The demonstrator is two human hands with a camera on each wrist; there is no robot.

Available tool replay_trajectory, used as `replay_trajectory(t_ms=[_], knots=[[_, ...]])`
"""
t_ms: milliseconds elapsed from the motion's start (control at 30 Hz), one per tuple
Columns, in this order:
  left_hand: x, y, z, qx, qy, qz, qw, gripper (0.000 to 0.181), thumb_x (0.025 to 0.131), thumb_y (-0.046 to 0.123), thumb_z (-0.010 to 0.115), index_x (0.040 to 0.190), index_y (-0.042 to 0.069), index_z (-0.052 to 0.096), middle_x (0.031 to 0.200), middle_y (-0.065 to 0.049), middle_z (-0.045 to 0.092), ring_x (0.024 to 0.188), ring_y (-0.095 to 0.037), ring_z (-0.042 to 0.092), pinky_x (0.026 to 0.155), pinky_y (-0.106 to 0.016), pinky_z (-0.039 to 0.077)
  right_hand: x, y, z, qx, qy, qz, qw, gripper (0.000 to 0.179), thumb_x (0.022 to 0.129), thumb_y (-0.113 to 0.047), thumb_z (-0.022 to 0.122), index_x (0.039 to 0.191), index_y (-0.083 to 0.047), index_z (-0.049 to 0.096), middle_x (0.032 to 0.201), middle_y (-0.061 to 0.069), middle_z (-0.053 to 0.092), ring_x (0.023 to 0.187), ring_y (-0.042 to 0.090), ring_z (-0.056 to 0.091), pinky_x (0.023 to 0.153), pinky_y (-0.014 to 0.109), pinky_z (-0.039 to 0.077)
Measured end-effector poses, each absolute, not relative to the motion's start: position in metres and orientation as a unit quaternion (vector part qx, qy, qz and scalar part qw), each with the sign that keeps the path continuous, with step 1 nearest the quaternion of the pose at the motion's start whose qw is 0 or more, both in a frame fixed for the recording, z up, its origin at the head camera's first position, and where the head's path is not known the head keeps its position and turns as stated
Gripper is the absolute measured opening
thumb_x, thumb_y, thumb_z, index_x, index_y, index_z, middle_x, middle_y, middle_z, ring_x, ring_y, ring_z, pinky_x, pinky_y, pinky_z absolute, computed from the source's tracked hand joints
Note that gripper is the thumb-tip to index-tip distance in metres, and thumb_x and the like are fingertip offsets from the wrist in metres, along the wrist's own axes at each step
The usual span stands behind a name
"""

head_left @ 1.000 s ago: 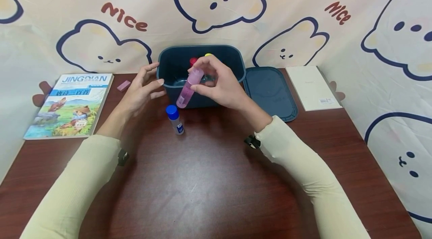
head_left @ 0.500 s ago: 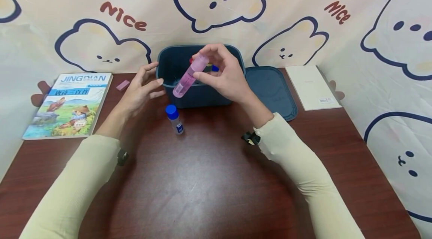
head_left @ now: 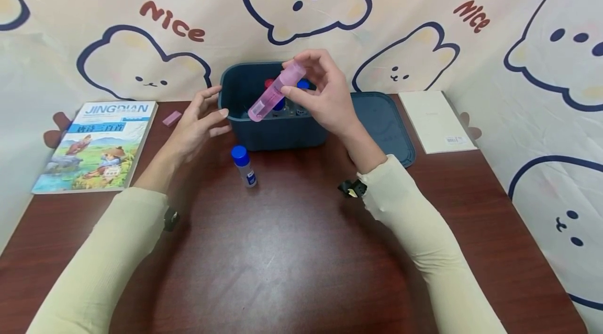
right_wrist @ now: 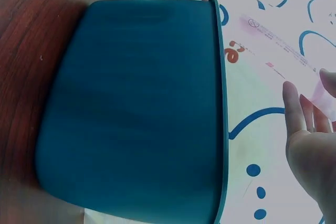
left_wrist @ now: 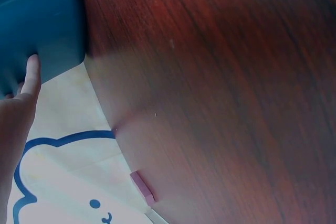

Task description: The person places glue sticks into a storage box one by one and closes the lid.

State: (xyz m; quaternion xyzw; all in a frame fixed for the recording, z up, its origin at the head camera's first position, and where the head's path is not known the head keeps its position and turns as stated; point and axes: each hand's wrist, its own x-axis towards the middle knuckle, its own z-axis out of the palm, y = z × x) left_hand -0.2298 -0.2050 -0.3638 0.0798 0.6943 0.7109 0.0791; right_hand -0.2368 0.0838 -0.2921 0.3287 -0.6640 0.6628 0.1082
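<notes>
apparently midway: capped items point(head_left: 303, 84) inside bin point(head_left: 278, 136); pinched in right hand point(head_left: 330, 93), pink tube point(head_left: 272, 98); relaxed against bin, left hand point(head_left: 195, 120); left on desk point(head_left: 282, 250), blue-capped container point(head_left: 244, 166).

A translucent pink tube point(head_left: 269, 99), paler cap uppermost, hangs tilted above an open dark-blue bin point(head_left: 278, 136), pinched by the right hand point(head_left: 330, 96). The bin stands upright at the middle of the bench's point(head_left: 301, 250) back edge.
</notes>
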Motion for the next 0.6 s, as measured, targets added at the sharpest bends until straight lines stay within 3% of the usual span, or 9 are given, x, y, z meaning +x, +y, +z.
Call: replay_trajectory(t_ms=[600], knots=[[-0.230, -0.205, -0.362, 0.079, 0.693, 0.712, 0.083, 0.069, 0.099, 0.026, 0.066, 0.157, 0.024, 0.029, 0.160, -0.009, 0.029, 0.142, -0.037, 0.037, 0.105, -0.044, 0.047, -0.244, 0.100, -0.296, 0.290, -0.715, 0.626, 0.109, 0.043, 0.091, 0.004, 0.072, 0.129, 0.006, 0.051, 0.129, 0.016, 0.063, 0.117, 0.024, 0.062, 0.092, 0.038, 0.058]])
